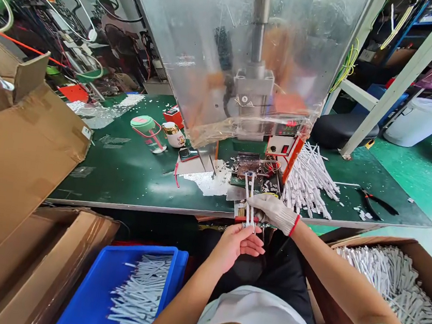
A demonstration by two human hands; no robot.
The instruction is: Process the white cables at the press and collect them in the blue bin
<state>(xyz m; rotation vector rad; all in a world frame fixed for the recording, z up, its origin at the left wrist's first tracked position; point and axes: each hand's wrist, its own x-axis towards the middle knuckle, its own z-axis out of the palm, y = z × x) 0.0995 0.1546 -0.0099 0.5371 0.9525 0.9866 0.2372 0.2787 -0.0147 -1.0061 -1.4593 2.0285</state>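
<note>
Two thin white plastic strips [249, 210] stand side by side in front of the press, their far ends at the small metal fixture [247, 163]. My bare left hand [236, 245] pinches their near ends between thumb and fingers. My right hand [272, 212], in a white knit glove with a red cuff, closes on the same strips a little higher up from the right side. A pile of similar white strips [309, 183] lies on the green bench right of the fixture. The glove hides part of the fixture's front.
A clear plastic guard [214, 42] hangs before the press. Pliers [377, 202] lie at the bench's right. A lidded jar [149, 133] and a mug [173, 134] stand left. Strips fill a blue bin [84, 292] and a carton [405, 246]. A large carton [17, 160] stands left.
</note>
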